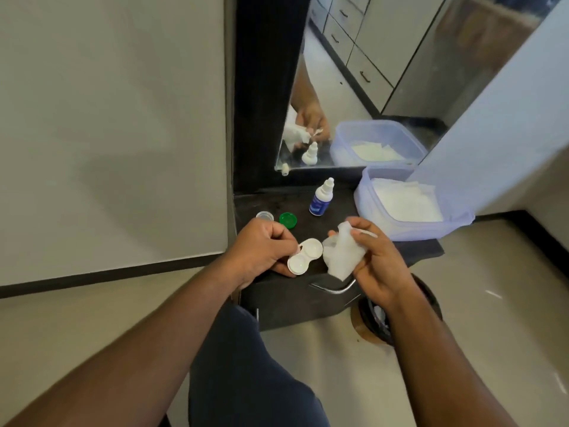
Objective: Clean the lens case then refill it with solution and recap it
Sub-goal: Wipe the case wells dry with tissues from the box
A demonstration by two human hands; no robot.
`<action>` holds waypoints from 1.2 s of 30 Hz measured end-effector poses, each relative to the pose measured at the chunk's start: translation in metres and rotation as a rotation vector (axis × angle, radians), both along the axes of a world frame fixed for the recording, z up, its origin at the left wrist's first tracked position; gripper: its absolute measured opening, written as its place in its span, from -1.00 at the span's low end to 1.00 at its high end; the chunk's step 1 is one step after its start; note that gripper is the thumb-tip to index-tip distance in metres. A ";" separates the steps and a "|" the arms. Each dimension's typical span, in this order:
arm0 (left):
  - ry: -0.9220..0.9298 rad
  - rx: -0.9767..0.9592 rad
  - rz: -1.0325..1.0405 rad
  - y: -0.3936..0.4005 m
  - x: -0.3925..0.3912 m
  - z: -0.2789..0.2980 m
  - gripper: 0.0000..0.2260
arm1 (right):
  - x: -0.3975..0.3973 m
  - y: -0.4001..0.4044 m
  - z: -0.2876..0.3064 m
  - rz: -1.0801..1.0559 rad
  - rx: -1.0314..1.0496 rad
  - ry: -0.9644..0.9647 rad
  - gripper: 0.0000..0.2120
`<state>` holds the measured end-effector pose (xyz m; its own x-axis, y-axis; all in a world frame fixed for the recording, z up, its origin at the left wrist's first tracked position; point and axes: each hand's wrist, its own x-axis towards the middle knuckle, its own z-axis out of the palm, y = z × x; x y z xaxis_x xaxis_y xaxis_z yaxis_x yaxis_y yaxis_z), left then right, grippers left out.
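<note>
Wiping stage: the lens case [305,256] is held uncapped over the front edge of the dark desk [338,208], both wells showing white.
Left hand [261,248]: its fingers are curled around the case's 9 o'clock end.
Right hand [374,260]: a crumpled white tissue [340,254] is pinched in its fingers, just at 3 o'clock of the case.
Caps: a green cap [288,220] and a clear cap [265,216] are set at 12 o'clock of the left hand, both off.
Solution bottle [320,197]: stood upright at 12 o'clock of the case, capped.
Tissue box [363,195]: placed at 2 o'clock, open.
Progress: cleaning is judged underway; refilling and recapping are left.
</note>
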<state>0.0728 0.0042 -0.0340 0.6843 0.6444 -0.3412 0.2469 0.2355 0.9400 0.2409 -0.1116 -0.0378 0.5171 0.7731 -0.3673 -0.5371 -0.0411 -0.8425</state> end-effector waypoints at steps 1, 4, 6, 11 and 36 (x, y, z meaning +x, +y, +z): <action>-0.006 -0.010 0.003 0.001 0.002 0.000 -0.91 | -0.001 0.001 0.001 -0.001 0.016 -0.008 -0.81; -0.015 0.023 0.008 0.002 0.005 -0.004 -0.92 | -0.003 0.002 -0.001 -0.071 0.011 -0.056 -0.82; -0.034 0.042 0.047 0.001 0.007 -0.008 -0.93 | -0.005 0.001 -0.004 -0.153 -0.055 -0.072 -0.83; -0.014 0.078 0.098 -0.009 0.007 -0.010 -0.87 | -0.015 -0.016 -0.002 -0.171 0.009 0.086 -0.68; -0.010 -0.003 -0.080 0.002 -0.005 0.002 -0.94 | -0.006 0.005 0.015 0.777 0.640 -2.479 -0.84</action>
